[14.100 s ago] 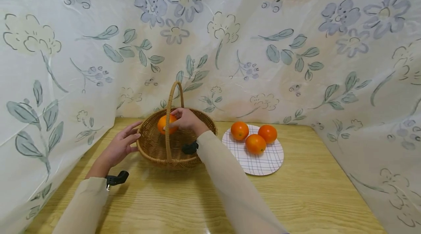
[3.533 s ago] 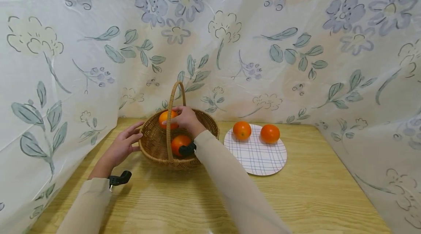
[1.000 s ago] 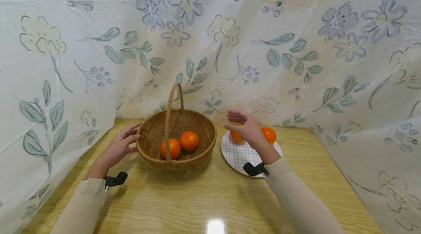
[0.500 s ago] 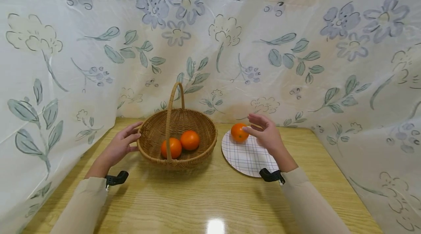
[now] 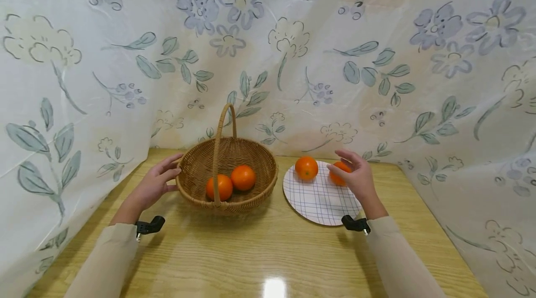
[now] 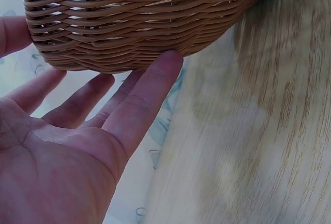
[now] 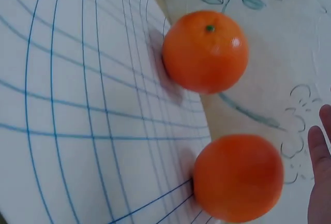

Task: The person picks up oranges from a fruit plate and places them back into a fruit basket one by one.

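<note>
My left hand (image 5: 156, 185) rests its extended fingertips (image 6: 165, 64) against the left side of a brown wicker basket (image 5: 197, 164). Inside that basket, a front orange (image 5: 224, 189) partly behind the handle touches or nearly touches another orange (image 5: 243, 177). To the right, a round plate (image 5: 316, 207) with a blue-line grid carries a left orange (image 5: 306, 168) and a right orange (image 5: 337, 174). My right hand (image 5: 357, 178), fingers spread and loosely bent, overlaps the right orange in the head view. The right wrist view shows a gap between its fingers (image 7: 318, 154) and that orange (image 7: 239, 177).
The basket's tall arched handle (image 5: 218, 144) rises over its middle. A floral cloth (image 5: 289, 79) hangs behind and along both sides of the wooden table (image 5: 234, 251). Each wrist wears a black camera mount, such as the right mount (image 5: 354, 223).
Over the last second my right hand has moved right, from the left orange to the right one. Earlier, it set two oranges from the plate into the basket. My left hand has stayed at the basket.
</note>
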Motion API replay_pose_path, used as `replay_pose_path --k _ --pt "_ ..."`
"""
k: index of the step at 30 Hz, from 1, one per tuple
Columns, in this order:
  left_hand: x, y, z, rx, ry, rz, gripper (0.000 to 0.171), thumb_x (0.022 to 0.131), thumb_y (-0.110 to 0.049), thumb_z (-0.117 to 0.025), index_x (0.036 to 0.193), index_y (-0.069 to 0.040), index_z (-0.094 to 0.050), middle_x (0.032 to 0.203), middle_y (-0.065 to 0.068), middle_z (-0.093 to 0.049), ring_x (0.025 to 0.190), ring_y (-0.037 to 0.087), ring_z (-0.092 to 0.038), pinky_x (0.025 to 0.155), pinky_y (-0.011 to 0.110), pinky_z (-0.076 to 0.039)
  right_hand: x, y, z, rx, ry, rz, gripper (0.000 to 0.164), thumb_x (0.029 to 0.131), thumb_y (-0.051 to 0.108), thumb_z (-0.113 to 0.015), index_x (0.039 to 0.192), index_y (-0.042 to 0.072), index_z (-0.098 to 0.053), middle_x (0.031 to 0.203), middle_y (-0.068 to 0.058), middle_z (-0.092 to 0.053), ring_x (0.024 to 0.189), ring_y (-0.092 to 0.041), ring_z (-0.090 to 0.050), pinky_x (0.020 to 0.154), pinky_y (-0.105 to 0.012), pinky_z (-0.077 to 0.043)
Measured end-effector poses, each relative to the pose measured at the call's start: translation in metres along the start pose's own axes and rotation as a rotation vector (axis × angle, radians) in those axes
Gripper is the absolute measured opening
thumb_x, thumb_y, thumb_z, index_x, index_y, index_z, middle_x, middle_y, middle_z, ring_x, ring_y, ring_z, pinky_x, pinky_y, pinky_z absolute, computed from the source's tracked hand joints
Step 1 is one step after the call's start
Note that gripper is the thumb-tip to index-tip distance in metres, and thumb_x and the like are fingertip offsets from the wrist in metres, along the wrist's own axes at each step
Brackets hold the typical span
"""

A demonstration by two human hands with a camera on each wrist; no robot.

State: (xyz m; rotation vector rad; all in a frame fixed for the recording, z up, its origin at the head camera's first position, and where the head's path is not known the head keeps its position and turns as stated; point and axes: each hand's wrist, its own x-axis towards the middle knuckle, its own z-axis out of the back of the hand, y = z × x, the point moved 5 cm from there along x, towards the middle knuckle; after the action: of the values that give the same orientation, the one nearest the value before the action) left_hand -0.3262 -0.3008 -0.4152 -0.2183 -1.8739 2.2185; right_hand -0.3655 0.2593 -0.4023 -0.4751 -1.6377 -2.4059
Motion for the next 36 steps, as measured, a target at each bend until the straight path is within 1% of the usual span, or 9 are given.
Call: replay_pose_path --k 5,9,13,17,21,24,26,29,36 --pt "-0.001 0.001 0.0 0.0 -0.001 -0.004 0.063 0.111 -0.027 -0.044 0.165 -0.01 -0.017 0.163 0.031 -0.023 0.143 0.049 -0.033 0.091 0.033 -0.059 -0.001 -0.016 0.006 -0.049 -0.014 -0.073 0.063 0.086 0.033 -0.084 0.14 0.01 -0.061 0.15 -0.01 -0.056 0.144 -0.031 -0.045 0.121 -0.051 -0.035" --pt "-0.002 0.0 0.0 0.0 -0.003 -0.002 0.062 0.111 -0.027 -0.044 0.165 -0.011 -0.017 0.163 0.031 -0.023 0.143 0.047 -0.034 0.092 0.033 -0.059 0.0 -0.023 0.012 -0.067 -0.029 -0.1 0.065 0.087 0.034 -0.084 0.142 0.009 -0.059 0.151 -0.013 -0.054 0.147 -0.033 -0.04 0.123 -0.053 -0.031" --pt "-0.002 0.0 0.0 0.003 -0.006 0.0 0.062 0.111 -0.027 -0.044 0.165 -0.011 -0.017 0.163 0.031 -0.023 0.143 0.047 -0.035 0.092 0.033 -0.059 0.003 -0.031 0.015 -0.091 -0.036 -0.121 0.065 0.087 0.029 -0.084 0.143 0.006 -0.058 0.153 -0.016 -0.052 0.148 -0.035 -0.037 0.124 -0.055 -0.028" --pt "-0.002 0.0 0.0 0.006 -0.007 0.001 0.062 0.111 -0.027 -0.044 0.165 -0.01 -0.017 0.163 0.031 -0.023 0.143 0.047 -0.034 0.092 0.034 -0.059 0.004 -0.04 0.015 -0.109 0.003 -0.178 0.067 0.089 0.024 -0.082 0.147 0.007 -0.054 0.159 -0.017 -0.045 0.15 -0.038 -0.032 0.123 -0.058 -0.028" --pt "-0.002 0.0 0.0 0.007 -0.006 0.001 0.063 0.111 -0.028 -0.045 0.165 -0.011 -0.017 0.164 0.03 -0.023 0.144 0.048 -0.033 0.092 0.034 -0.059 0.004 -0.052 0.013 -0.107 0.062 -0.286 0.077 0.089 0.026 -0.082 0.155 0.014 -0.045 0.164 -0.016 -0.035 0.148 -0.042 -0.033 0.12 -0.058 -0.034" --pt "-0.002 0.0 0.0 0.002 -0.005 -0.001 0.064 0.111 -0.029 -0.045 0.165 -0.011 -0.017 0.164 0.031 -0.022 0.145 0.05 -0.031 0.092 0.034 -0.059 0.004 -0.058 0.011 -0.118 0.095 -0.342 0.084 0.088 0.028 -0.083 0.159 0.019 -0.039 0.165 -0.017 -0.033 0.145 -0.044 -0.036 0.118 -0.059 -0.037" --pt "-0.002 0.0 -0.001 -0.002 -0.004 -0.001 0.064 0.111 -0.029 -0.045 0.165 -0.011 -0.016 0.164 0.031 -0.022 0.145 0.051 -0.03 0.092 0.033 -0.059 0.005 -0.06 0.01 -0.136 0.111 -0.355 0.088 0.087 0.029 -0.084 0.16 0.02 -0.036 0.164 -0.019 -0.033 0.143 -0.045 -0.037 0.118 -0.06 -0.037" --pt "-0.002 0.0 -0.001 -0.009 -0.004 0.0 0.064 0.111 -0.029 -0.046 0.165 -0.011 -0.016 0.164 0.031 -0.022 0.145 0.051 -0.03 0.091 0.032 -0.059 0.006 -0.062 0.009 -0.155 0.113 -0.37 0.087 0.087 0.027 -0.084 0.16 0.018 -0.036 0.162 -0.021 -0.034 0.141 -0.046 -0.038 0.118 -0.062 -0.036" --pt "-0.003 0.0 0.0 -0.01 -0.003 0.01 0.065 0.111 -0.029 -0.047 0.166 -0.012 -0.016 0.165 0.03 -0.02 0.147 0.053 -0.028 0.092 0.035 -0.059 0.007 -0.066 0.005 -0.2 0.1 -0.394 0.081 0.087 0.024 -0.084 0.156 0.015 -0.043 0.159 -0.022 -0.038 0.138 -0.046 -0.04 0.117 -0.062 -0.036"
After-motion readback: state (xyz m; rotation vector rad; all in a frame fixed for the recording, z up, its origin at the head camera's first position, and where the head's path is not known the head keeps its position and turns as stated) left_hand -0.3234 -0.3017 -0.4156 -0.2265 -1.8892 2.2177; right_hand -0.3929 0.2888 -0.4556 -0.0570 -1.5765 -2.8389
